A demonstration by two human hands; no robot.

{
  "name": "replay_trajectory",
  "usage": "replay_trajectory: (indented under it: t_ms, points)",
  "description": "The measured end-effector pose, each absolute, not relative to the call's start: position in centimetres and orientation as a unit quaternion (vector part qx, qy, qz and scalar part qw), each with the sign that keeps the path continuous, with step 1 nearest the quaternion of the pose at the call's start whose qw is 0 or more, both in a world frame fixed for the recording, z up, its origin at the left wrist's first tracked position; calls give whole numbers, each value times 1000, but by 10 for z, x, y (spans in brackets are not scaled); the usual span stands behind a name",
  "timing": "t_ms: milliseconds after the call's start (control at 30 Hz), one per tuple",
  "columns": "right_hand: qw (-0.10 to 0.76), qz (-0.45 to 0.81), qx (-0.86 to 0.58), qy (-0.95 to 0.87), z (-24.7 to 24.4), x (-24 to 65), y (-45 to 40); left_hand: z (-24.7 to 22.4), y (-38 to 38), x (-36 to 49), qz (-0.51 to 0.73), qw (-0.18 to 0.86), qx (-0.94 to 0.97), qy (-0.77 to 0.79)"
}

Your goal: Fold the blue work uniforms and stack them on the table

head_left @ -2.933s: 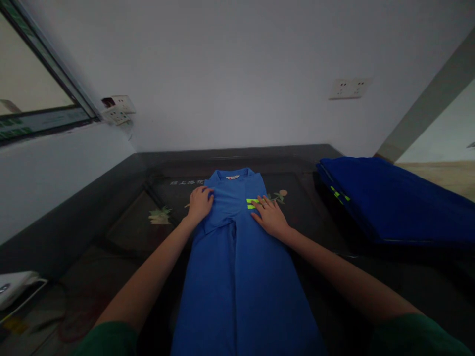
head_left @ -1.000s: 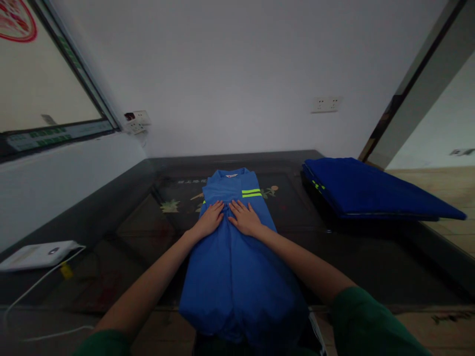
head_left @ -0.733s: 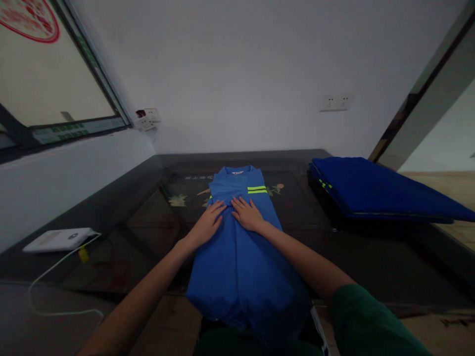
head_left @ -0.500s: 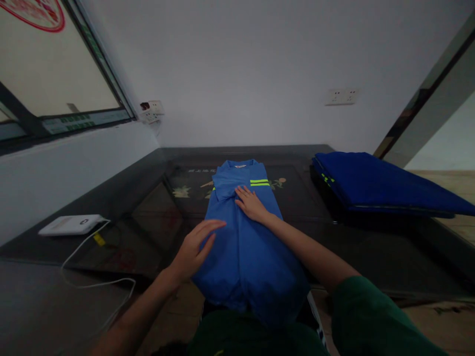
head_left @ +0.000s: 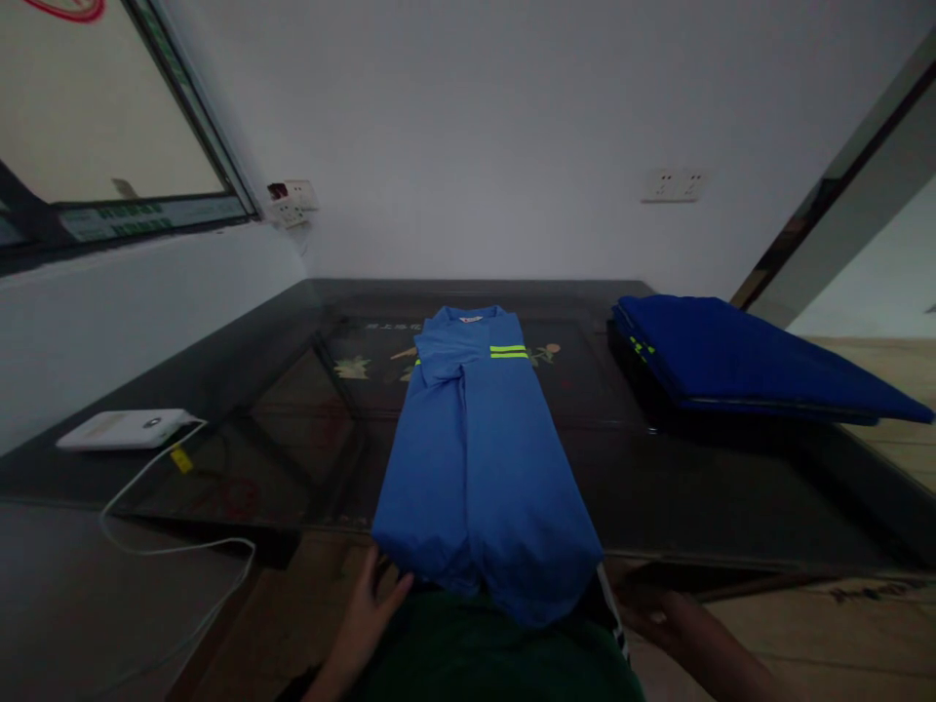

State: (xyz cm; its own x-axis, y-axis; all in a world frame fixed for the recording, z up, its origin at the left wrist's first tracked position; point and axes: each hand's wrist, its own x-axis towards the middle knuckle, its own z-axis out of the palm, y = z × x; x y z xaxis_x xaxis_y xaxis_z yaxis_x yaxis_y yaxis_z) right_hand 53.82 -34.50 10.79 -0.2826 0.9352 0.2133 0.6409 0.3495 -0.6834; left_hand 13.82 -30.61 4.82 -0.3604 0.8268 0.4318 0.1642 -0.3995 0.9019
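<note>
A blue shirt (head_left: 504, 458) with yellow-green stripes lies folded lengthwise on the dark table, collar toward the wall. Its lower end hangs over the near edge, in front of my body. My left hand (head_left: 370, 604) is low at the shirt's lower left corner, thumb apart from the fingers, with some fingertips hidden beside or under the cloth. Beyond the lower right corner, in shadow below the table edge, is my right hand (head_left: 654, 614); its fingers are too dark to read. I cannot tell whether either hand touches the cloth.
A stack of darker blue folded garments (head_left: 746, 361) lies at the right of the table (head_left: 292, 380), overhanging its edge. At the left are a white device (head_left: 124, 429) and its white cable (head_left: 175, 565), which trails down the near side. Wall sockets (head_left: 673, 185) are behind.
Both hands have left the top of the shirt and moved down toward me, to either side of its lower end. The shirt's front now lies uncovered. The view has shifted slightly.
</note>
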Motion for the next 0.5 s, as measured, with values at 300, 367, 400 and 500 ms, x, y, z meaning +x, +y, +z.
replay_trajectory:
  t_ms: [300,367,400,500]
  points:
    - [499,343,-443,-661,89,487,-326,36,-333,139,651,289,513,479]
    - [540,346,-412,-647,79,482,-337,31,-350,142,667,269,510,471]
    - [564,335,-403,-638,73,481,-343,30,-358,144,674,260,510,467]
    - [613,278,-404,-619,57,481,-361,37,-383,143,678,214,529,463]
